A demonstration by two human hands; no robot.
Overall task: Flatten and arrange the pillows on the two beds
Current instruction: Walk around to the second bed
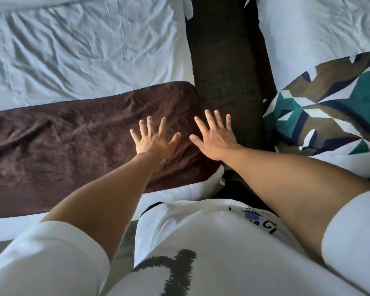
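Two beds flank a person's outstretched arms. The left bed (73, 50), its white sheet heavily creased, spreads beyond and to the left of the left hand; the right bed (308, 39), also white and wrinkled, lies beyond and to the right of the right hand. Between them, ahead of the right hand's fingertips, runs a strip of dark carpet (224, 71).

A brown bed runner (62, 142) crosses the left bed under the left hand. A cushion with a geometric teal, brown, navy and white pattern (329, 112) rests on the right bed, to the right of the right hand and apart from it. No plain pillow shows in view.

Both arms reach forward from white short sleeves (51, 259), nearly straight. The left hand (155, 142) lies palm down with fingers fanned wide on the runner, gripping nothing. The right hand (215, 137), just beside it and likewise splayed and empty, sits at the runner's right edge, fingers over the carpet; whether it touches the fabric cannot be told.
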